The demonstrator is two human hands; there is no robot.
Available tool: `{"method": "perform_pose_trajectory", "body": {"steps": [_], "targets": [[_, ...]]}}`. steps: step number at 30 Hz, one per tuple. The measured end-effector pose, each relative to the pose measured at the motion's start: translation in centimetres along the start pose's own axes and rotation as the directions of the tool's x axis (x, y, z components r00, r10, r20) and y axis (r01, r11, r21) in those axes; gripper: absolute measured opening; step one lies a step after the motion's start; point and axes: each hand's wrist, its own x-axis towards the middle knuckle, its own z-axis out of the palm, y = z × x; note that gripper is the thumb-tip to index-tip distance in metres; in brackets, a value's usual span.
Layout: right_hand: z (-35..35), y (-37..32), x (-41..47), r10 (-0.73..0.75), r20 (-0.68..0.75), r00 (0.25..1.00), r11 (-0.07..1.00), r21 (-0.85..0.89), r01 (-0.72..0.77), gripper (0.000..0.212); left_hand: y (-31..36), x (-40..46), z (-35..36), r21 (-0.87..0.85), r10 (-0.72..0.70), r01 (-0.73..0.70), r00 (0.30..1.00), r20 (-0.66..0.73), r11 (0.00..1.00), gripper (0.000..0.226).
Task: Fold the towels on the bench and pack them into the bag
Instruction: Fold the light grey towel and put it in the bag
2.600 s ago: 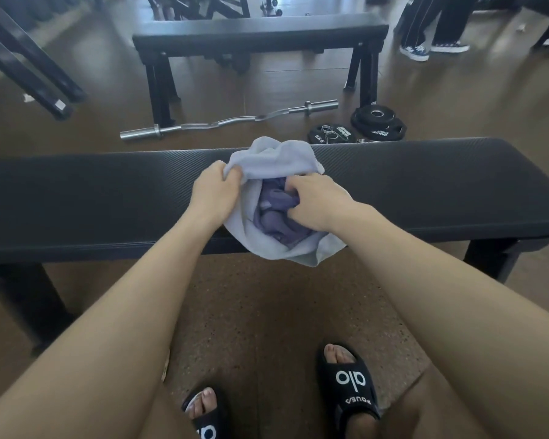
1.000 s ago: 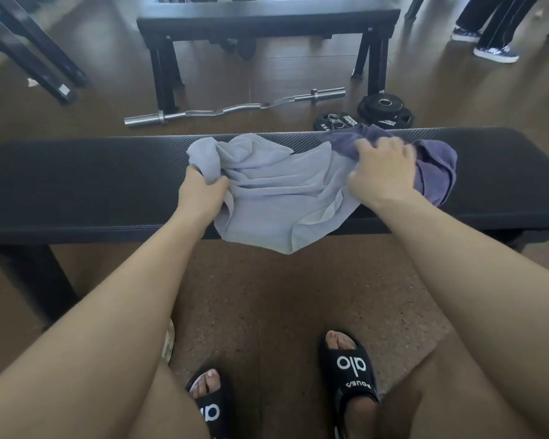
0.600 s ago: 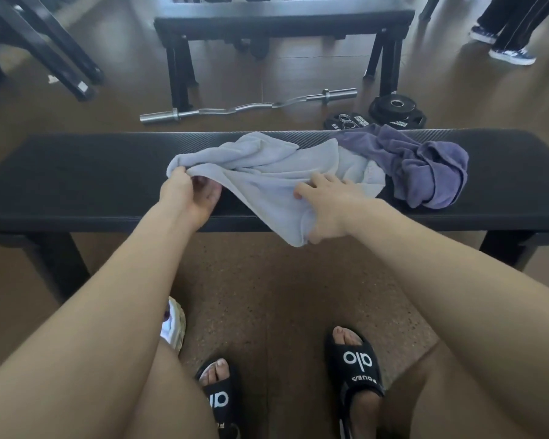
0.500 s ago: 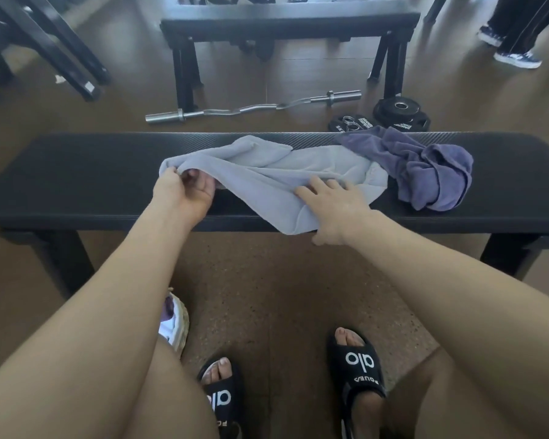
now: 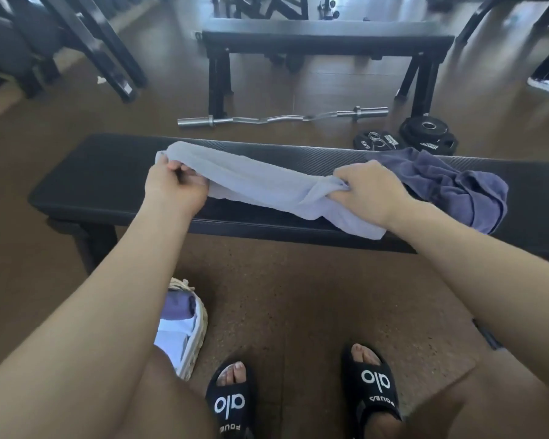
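- Progress, as I judge it: early-to-middle. The woven bag (image 5: 194, 327), on the floor below the left hand's grip, already shows purple and pale cloth inside; two towels remain on the desk (image 5: 108, 185).
- The left hand (image 5: 175, 185) pinches one end of the light grey towel (image 5: 267, 185); the right hand (image 5: 371, 191) has its fingers curled round the other end, so the towel hangs stretched between both grips.
- The purple towel (image 5: 450, 182) lies crumpled just beyond the right grip, unfolded.
- Against half a second ago: the right hand was resting flat on the grey towel; now it grips it, and the cloth is drawn into a long narrow band.
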Motion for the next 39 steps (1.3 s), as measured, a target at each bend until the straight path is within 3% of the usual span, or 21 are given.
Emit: {"method": "perform_pose_trajectory", "body": {"steps": [4,9,13,17,19,22,25,29,32,35,39], "targets": [[-3.7,1.5,4.3,0.132,-0.092,0.987,0.991,0.014,-0.131,0.031,0.6,0.3,5.2,0.190,-0.001,-0.004,1.000,0.024,0.982,0.044],[-8.5,2.8,9.9,0.252,-0.231,0.940,0.962,-0.046,-0.269,0.027,2.2,1.8,12.8,0.521,0.034,-0.039,0.999,0.021,0.852,0.044],[-12.2,2.6,13.5,0.273,-0.438,0.857,0.952,-0.006,-0.306,0.027,4.3,3.3,18.1,0.603,0.154,-0.192,0.981,0.115,0.774,0.036],[-13.7,2.2,14.3,0.231,-0.554,0.800,0.953,-0.037,-0.301,0.022,6.3,4.5,18.8,0.503,0.312,-0.366,0.930,0.192,0.783,0.019],[-11.8,2.6,13.2,0.144,-0.527,0.837,0.967,-0.104,-0.232,0.015,6.6,5.1,16.0,0.460,0.359,-0.385,0.922,0.147,0.800,0.006],[-6.4,3.3,9.5,-0.018,-0.345,0.938,0.973,-0.223,-0.064,0.010,6.4,5.7,9.6,0.446,0.375,-0.341,0.927,0.013,0.828,0.031],[-0.9,3.6,5.0,-0.108,-0.152,0.982,0.943,-0.329,0.052,0.006,5.4,5.3,3.5,0.387,0.332,-0.264,0.936,-0.118,0.884,0.034],[3.7,4.4,0.8,-0.095,0.035,0.995,0.970,-0.222,0.100,0.018,4.0,3.6,-3.3,0.454,0.298,-0.179,0.932,-0.207,0.873,0.030],[4.2,5.3,-0.6,-0.103,0.043,0.994,0.989,-0.104,0.106,0.018,3.9,2.7,-5.9,0.478,0.315,-0.162,0.914,-0.258,0.863,0.024],[4.0,5.9,-1.3,-0.151,0.040,0.988,0.980,-0.127,0.155,0.023,4.8,2.5,-7.0,0.449,0.348,-0.201,0.898,-0.271,0.870,0.016],[3.8,6.6,-1.9,-0.120,0.033,0.992,0.983,-0.137,0.123,0.030,5.9,2.6,-7.3,0.418,0.342,-0.200,0.891,-0.299,0.886,0.032]]}}
